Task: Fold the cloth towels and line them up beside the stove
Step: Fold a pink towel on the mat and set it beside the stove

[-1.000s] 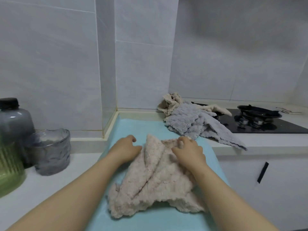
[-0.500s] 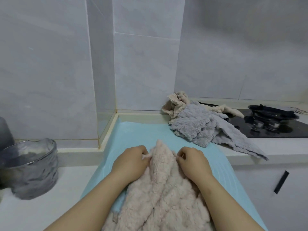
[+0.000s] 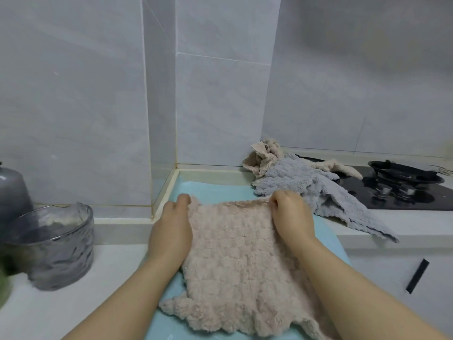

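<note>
A fluffy pink towel (image 3: 235, 261) lies spread on the light blue mat (image 3: 215, 190) in front of me. My left hand (image 3: 171, 229) pinches its far left corner and my right hand (image 3: 291, 217) pinches its far right corner, so the far edge is stretched between them. A grey towel (image 3: 304, 182) lies crumpled at the mat's far right, draping over the counter edge. A beige towel (image 3: 264, 155) is bunched behind it, partly on the black stove (image 3: 402, 192).
A ribbed glass bowl (image 3: 56, 244) stands on the white counter at the left, with a dark grey jar (image 3: 12, 190) behind it. Tiled walls close the back and left corner. The counter's front edge drops to a white cabinet (image 3: 392, 273) at the right.
My hands have moved apart along the pink towel's far edge, pulling it from a bunched peak into a flat spread. The camera has shifted slightly.
</note>
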